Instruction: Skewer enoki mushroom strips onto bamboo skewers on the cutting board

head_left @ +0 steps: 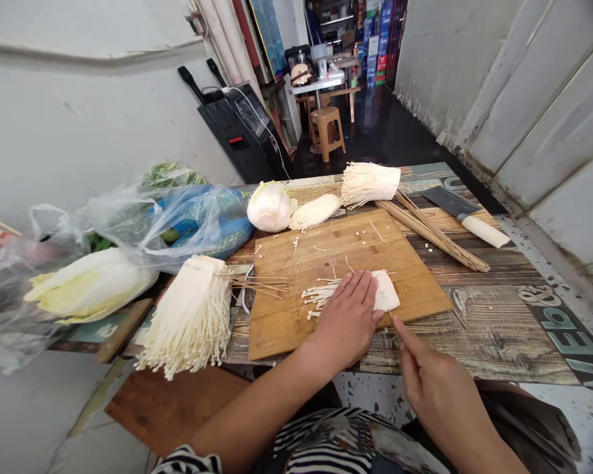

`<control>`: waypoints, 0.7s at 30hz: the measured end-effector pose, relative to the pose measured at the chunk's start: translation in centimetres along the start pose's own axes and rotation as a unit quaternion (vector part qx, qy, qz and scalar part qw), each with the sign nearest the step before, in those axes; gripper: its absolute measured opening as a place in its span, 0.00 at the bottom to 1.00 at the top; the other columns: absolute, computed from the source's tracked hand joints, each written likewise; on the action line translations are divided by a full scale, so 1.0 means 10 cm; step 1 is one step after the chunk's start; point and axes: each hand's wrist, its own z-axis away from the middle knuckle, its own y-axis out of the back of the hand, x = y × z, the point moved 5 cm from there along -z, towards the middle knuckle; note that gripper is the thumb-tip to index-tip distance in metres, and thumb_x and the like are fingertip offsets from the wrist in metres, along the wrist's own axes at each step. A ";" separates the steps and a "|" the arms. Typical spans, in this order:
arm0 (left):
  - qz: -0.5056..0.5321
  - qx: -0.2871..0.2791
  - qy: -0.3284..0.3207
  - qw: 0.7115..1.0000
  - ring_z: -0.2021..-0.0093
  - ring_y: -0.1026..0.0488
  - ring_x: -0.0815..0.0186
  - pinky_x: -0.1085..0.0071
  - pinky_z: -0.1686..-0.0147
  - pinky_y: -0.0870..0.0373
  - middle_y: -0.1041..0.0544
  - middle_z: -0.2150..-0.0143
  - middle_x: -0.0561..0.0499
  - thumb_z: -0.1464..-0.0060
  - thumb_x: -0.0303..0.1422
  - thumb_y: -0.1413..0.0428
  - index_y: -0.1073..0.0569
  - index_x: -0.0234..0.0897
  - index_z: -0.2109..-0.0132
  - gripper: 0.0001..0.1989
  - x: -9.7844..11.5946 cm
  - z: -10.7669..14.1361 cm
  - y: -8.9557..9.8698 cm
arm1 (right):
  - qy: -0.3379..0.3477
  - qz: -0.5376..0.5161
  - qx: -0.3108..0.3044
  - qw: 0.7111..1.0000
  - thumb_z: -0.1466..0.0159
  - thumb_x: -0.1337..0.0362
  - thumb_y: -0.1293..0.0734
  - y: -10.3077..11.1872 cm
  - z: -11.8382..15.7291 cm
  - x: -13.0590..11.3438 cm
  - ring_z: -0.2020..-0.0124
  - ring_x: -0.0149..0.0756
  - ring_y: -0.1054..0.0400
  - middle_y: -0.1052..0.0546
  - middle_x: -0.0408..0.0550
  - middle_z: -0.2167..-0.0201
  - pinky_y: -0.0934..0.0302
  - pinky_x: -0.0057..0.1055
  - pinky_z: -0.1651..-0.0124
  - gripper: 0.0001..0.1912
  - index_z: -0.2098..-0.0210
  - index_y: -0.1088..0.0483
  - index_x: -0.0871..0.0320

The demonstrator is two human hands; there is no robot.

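My left hand (348,322) lies flat over a small flattened bundle of enoki mushrooms (386,291) on the wooden cutting board (277,322). The white root end shows right of my fingers, and thin caps stick out to the left. My right hand (432,372) is closed at the board's front edge, index finger stretched forward. A thin bamboo skewer (391,318) shows at its fingertip, touching or close to the root end; the rest is hidden. Several skewers (264,284) rest across the board's left side, beside a large enoki bunch (192,316).
Behind the board sit a round white vegetable (269,207), a small enoki bundle (316,212) and a larger one (370,182). Bamboo skewers (439,240) and a cleaver (467,214) lie at right. Napa cabbage (93,283) and a plastic bag (197,217) are at left.
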 end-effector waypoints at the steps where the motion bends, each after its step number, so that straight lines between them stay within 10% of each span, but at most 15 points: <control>1: 0.001 0.000 0.000 1.000 0.31 0.46 0.56 0.60 0.32 0.52 0.42 0.32 0.38 0.32 0.38 0.58 0.41 0.23 0.35 0.27 0.00 0.00 0.00 | 0.001 0.005 0.003 1.000 0.34 0.70 0.48 -0.01 0.00 0.00 0.88 0.34 0.34 0.21 0.54 0.77 0.44 0.29 0.84 0.23 0.50 0.28 0.74; 21: -0.005 -0.003 -0.002 1.000 0.31 0.47 0.58 0.62 0.32 0.53 0.42 0.32 0.39 0.32 0.39 0.59 0.40 0.24 0.35 0.27 -0.01 -0.01 0.01 | -0.196 -0.035 -0.114 0.973 0.34 0.63 0.48 -0.29 -0.29 0.15 0.79 0.43 0.30 0.25 0.53 0.79 0.53 0.31 0.77 0.12 0.62 0.36 0.61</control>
